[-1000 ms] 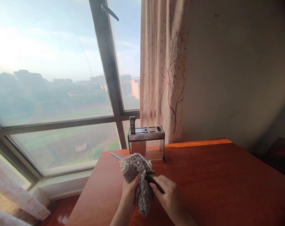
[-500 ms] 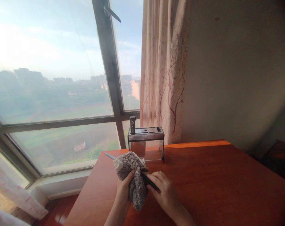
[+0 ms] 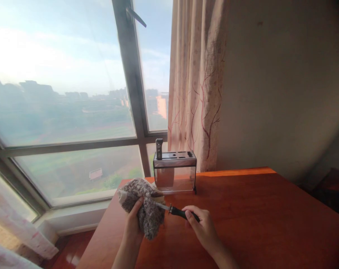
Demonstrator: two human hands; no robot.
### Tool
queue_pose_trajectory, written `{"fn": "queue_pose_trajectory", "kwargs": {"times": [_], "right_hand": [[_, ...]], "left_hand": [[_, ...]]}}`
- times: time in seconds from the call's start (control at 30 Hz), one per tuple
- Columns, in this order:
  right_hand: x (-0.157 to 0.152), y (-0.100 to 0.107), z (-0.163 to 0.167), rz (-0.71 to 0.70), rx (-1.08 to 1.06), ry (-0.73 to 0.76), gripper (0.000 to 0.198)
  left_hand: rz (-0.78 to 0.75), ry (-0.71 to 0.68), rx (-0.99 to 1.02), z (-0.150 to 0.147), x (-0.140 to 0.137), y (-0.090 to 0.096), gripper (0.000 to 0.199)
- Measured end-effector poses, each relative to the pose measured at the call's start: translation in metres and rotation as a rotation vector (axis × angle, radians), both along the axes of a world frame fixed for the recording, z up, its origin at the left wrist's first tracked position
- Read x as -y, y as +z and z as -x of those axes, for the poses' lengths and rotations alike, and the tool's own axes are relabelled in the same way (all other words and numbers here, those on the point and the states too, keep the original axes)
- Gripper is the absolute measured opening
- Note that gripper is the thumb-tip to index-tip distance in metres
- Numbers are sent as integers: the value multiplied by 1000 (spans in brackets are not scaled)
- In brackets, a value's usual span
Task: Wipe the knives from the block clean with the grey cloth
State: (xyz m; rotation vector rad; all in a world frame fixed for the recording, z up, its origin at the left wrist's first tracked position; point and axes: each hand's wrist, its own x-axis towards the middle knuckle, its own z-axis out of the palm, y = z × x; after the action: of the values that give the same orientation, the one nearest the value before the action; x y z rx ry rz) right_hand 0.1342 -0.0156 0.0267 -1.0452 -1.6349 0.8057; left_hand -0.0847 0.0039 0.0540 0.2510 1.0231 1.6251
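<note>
My left hand (image 3: 134,216) is closed round a grey, fluffy cloth (image 3: 151,215), which is bunched about the rod of a sharpening steel. The sharpening steel (image 3: 180,213) has a black handle and a metal guard. A short stretch of its metal rod shows between guard and cloth; the rest is hidden in the folds. My right hand (image 3: 201,224) grips the end of the black handle. Behind the cloth stands a knife block (image 3: 175,162) with a slotted metal top and clear sides. One dark-handled knife (image 3: 159,148) is upright in its left slot.
The reddish-brown wooden table (image 3: 256,216) carries all of this. A large window (image 3: 74,93) is at the left, and a patterned curtain (image 3: 197,82) hangs behind the knife block. A plain wall (image 3: 270,93) lies to the right.
The cloth and my left hand have shifted left, while the steel's handle has moved slightly right. Part of the rod now shows near the guard, and its tip no longer sticks out at the left.
</note>
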Motion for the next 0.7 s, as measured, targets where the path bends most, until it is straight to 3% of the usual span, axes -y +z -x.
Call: {"fn": "queue_pose_trajectory", "kwargs": {"times": [0.2, 0.4, 0.57, 0.7], "right_hand": [[-4, -8, 0, 113, -103, -37, 44], [-1, -5, 4, 110, -110, -39, 43], [3, -6, 16, 85, -95, -18, 41], [6, -5, 22, 112, -132, -35, 45]], "left_hand": [[-50, -47, -9, -7, -1, -7, 18], [-52, -64, -70, -9, -2, -15, 30], [-68, -177, -122, -24, 4, -22, 47], [-110, -228, -164, -39, 12, -19, 49]]}}
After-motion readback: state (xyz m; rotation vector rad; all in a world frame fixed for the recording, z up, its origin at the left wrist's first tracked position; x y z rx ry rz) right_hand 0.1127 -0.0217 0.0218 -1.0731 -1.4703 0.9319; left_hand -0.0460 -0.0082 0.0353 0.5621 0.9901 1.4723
